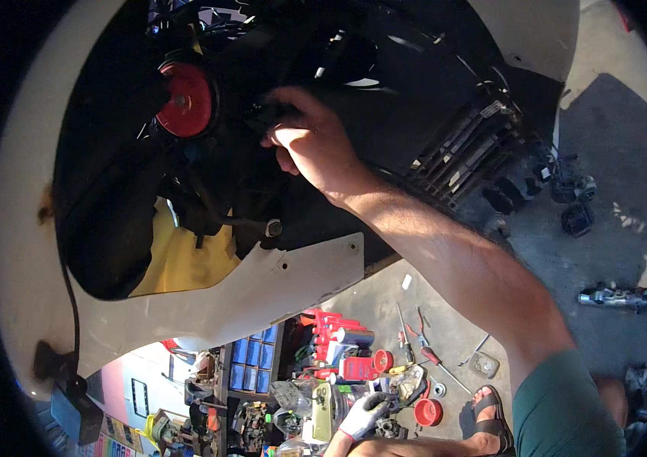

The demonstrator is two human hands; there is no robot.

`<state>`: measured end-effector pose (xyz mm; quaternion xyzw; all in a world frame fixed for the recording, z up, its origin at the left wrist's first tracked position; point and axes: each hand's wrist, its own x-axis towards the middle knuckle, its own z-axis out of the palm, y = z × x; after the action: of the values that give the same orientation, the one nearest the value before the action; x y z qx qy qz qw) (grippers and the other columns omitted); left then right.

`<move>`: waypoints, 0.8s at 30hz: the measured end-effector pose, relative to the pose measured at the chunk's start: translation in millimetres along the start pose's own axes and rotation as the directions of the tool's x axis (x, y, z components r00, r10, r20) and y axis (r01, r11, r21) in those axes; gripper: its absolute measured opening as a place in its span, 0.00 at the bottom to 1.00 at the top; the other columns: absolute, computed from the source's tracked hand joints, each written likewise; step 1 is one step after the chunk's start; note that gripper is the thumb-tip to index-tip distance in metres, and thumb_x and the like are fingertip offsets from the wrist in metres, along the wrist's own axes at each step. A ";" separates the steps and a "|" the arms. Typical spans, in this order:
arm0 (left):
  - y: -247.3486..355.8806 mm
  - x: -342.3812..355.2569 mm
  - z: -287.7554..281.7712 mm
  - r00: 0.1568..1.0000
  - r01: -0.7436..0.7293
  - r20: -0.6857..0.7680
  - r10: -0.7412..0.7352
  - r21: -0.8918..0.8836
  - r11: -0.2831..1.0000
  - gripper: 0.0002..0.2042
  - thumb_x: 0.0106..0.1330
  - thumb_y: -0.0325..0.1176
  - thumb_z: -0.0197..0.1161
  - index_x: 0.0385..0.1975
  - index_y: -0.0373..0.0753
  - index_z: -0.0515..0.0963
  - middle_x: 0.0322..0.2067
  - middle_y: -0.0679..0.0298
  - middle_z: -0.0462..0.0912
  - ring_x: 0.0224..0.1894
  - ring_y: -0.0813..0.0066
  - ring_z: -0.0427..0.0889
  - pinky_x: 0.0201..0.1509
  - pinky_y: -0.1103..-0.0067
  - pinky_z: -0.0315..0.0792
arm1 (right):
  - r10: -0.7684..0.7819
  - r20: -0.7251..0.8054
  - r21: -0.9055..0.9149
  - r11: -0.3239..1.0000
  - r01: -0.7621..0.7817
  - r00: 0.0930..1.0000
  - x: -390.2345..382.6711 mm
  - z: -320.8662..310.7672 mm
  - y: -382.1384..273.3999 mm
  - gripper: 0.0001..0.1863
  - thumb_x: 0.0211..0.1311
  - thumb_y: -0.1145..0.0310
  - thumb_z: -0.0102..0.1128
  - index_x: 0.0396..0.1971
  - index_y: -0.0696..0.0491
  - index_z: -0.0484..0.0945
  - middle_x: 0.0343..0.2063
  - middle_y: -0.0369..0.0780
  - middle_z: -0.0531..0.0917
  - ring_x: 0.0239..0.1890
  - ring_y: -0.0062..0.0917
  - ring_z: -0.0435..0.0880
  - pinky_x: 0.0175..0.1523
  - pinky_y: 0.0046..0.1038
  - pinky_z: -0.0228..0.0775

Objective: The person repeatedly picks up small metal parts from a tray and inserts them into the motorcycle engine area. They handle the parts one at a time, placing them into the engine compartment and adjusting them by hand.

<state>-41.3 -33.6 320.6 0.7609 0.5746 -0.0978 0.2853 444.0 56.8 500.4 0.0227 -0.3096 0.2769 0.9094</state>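
My bare right hand (pixel 301 133) reaches into the dark cavity of a white vehicle body panel (pixel 285 278), its fingers curled at a black part (pixel 266 114) that is too shadowed to make out, beside a round red disc-shaped part (pixel 185 100). Below these, a black hose ends near a metal fitting (pixel 273 227), and a yellow panel (pixel 182 255) shows through an opening. At the bottom, my left hand (pixel 361 417), in a white glove, is low among the items on the floor, its fingers curled; what they hold, if anything, is hidden.
A slatted metal grille (pixel 461 145) is right of my arm. On the floor lie screwdrivers and pliers (pixel 419 339), red bowls (pixel 428 412), bottles, a blue drawer organizer (pixel 251 358) and loose dark parts (pixel 576 218). A chrome tool (pixel 624 297) is at right. A sandalled foot (pixel 483 419) stands below.
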 end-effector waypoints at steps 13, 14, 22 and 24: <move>13.5 14.7 -1.8 0.993 0.114 0.056 -0.108 -0.114 0.987 0.18 0.75 0.38 0.59 0.58 0.33 0.78 0.49 0.57 0.86 0.49 0.71 0.82 0.56 0.74 0.76 | -0.069 0.111 -0.034 0.997 0.074 0.991 14.6 -5.3 15.9 0.26 0.64 0.78 0.53 0.63 0.57 0.69 0.32 0.40 0.81 0.23 0.18 0.76 0.26 0.23 0.69; 14.5 15.2 0.2 0.999 0.039 0.028 -0.036 -0.097 0.994 0.16 0.76 0.37 0.60 0.57 0.36 0.79 0.41 0.70 0.82 0.36 0.86 0.75 0.38 0.83 0.74 | -0.071 0.108 -0.045 0.996 0.076 0.992 13.6 -5.0 16.0 0.25 0.64 0.78 0.53 0.63 0.57 0.69 0.32 0.40 0.81 0.23 0.17 0.76 0.26 0.23 0.69; 1.1 17.9 -1.1 0.999 -0.013 0.041 0.015 -0.042 0.999 0.15 0.76 0.36 0.59 0.56 0.36 0.79 0.43 0.67 0.84 0.43 0.82 0.78 0.47 0.81 0.75 | -0.103 0.128 -0.066 0.992 0.112 0.986 11.8 -1.4 15.1 0.25 0.64 0.79 0.53 0.62 0.58 0.70 0.30 0.38 0.79 0.24 0.17 0.76 0.27 0.22 0.69; -1.4 16.3 -0.8 0.999 -0.015 0.039 0.016 -0.034 0.999 0.15 0.76 0.36 0.59 0.56 0.36 0.80 0.44 0.66 0.84 0.44 0.81 0.78 0.48 0.80 0.75 | -0.090 0.128 -0.044 0.994 0.097 0.988 8.6 -0.3 16.2 0.25 0.64 0.79 0.53 0.63 0.57 0.70 0.29 0.38 0.79 0.24 0.17 0.76 0.28 0.22 0.69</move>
<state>-37.5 -19.6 313.1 0.7583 0.5647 -0.1007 0.3098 441.3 74.8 502.9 0.0320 -0.3716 0.2241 0.9004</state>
